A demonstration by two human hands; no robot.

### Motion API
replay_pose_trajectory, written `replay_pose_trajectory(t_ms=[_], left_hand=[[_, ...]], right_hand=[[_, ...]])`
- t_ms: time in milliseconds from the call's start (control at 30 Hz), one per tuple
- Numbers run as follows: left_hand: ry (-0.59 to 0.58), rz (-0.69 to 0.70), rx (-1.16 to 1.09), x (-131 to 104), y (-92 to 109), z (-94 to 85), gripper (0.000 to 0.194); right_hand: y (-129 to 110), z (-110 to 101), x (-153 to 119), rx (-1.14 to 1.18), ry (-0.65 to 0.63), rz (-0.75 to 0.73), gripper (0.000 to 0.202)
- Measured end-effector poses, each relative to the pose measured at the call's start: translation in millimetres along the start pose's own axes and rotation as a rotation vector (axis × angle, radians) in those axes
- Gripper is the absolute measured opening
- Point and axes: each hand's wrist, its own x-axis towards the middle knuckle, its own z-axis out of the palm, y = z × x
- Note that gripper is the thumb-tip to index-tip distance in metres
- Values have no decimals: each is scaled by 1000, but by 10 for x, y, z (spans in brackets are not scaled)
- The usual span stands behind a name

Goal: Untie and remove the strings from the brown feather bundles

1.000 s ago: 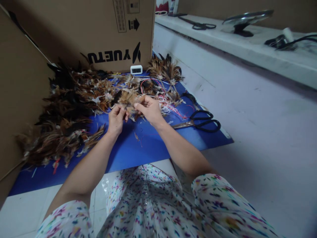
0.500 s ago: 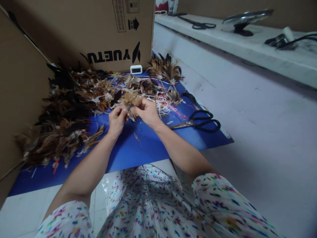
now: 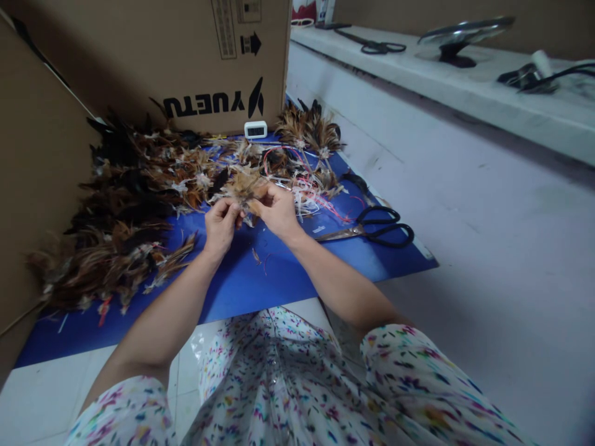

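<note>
Both hands meet over the blue board (image 3: 260,285), around a small bunch of brown feathers (image 3: 242,186). My left hand (image 3: 220,224) pinches the bunch's lower left side between thumb and fingers. On its right side, my right hand (image 3: 279,212) is closed on the feathers, with thumb and index finger pressed together. The fingertips partly hide the lower end of the bunch. Behind and left of my hands lies a large heap of brown and black feathers (image 3: 139,179). White and pink strings (image 3: 309,195) lie just beyond my right hand.
Black-handled scissors (image 3: 362,230) rest on the board at the right. A small white digital clock (image 3: 255,129) stands before a cardboard box (image 3: 139,56). More feather bunches (image 3: 311,131) lie at the back right. A ledge (image 3: 446,83) along the wall holds other scissors (image 3: 372,46).
The fingers of both hands have shifted very slightly around the feather bunch. Everything else looks the same.
</note>
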Motion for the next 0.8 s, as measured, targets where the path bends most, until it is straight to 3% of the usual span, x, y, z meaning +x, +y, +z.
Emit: replay_pose_trajectory(t_ms=[267,800], left_hand=[[5,11,4,-13,16,7,47],[-8,34,58,-54,-69,4,41]], right_hand=[[-25,4,-32,-83,24,-42,13],[57,53,-57,-30,25,-13,14]])
